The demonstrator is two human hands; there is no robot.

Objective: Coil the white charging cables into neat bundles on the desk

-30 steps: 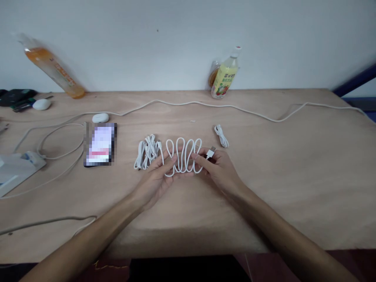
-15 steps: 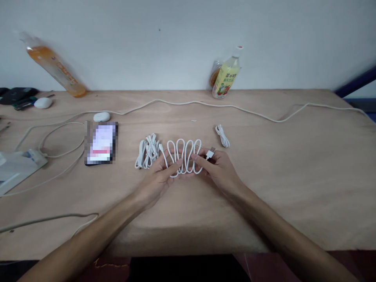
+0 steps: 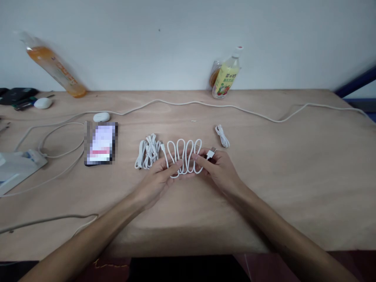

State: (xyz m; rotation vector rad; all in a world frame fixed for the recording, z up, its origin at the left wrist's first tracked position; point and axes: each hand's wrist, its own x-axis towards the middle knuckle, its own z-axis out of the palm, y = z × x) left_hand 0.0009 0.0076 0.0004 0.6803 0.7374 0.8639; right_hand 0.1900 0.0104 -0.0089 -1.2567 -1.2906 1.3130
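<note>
A white USB cable [image 3: 190, 156], folded into several side-by-side loops, is spread between my two hands above the table. My left hand [image 3: 160, 174] pinches the left loops, thumb on top and fingers beneath. My right hand [image 3: 219, 166] grips the right loops the same way, with the cable's USB plug [image 3: 210, 153] sticking up by its fingers. The cable's smaller end points up at the left of the loops. Just behind my left hand lie bundled white cables [image 3: 147, 152]. One more coiled white cable [image 3: 222, 136] rests beyond my right hand.
A phone [image 3: 101, 143] and a white earbud case [image 3: 101, 116] lie to the left, near a white power strip [image 3: 22, 168]. A long white cord [image 3: 176, 103] crosses the table's back. An orange drink bottle [image 3: 55, 70] and a yellow-labelled bottle [image 3: 226, 76] lean against the wall.
Hardly anything differs. The cable's small end at the left has shifted slightly to the right; both hands keep their hold on the loops.
</note>
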